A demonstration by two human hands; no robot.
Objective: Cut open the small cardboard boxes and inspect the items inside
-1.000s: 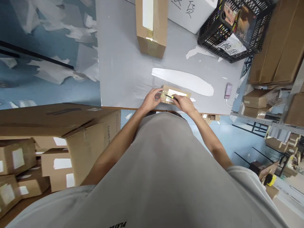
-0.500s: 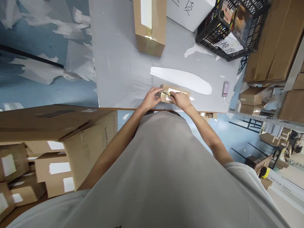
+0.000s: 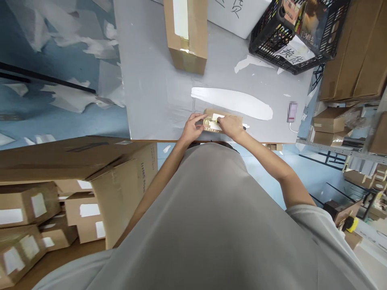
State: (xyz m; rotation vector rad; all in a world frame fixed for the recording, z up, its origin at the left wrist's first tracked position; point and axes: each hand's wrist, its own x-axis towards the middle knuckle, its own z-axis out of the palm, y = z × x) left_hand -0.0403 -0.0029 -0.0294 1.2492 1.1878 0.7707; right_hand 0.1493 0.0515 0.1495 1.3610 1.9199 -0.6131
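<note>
My left hand [image 3: 192,128], thumb and fingers parted, touches the left end of a small carton [image 3: 211,125] near the grey table's [image 3: 148,80] near edge; my right hand [image 3: 232,126] is curled round a tool [image 3: 218,120]. Beyond are a taped box [image 3: 190,60], a white strip [image 3: 231,103] and a black crate [image 3: 266,40]; the taped box is cut off above, the tool mostly hidden by my fingers

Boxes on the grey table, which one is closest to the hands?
The small brown box at the near edge: left hand at its left end, right hand over it. The bigger brown box and white box stand farther back, untouched.
</note>
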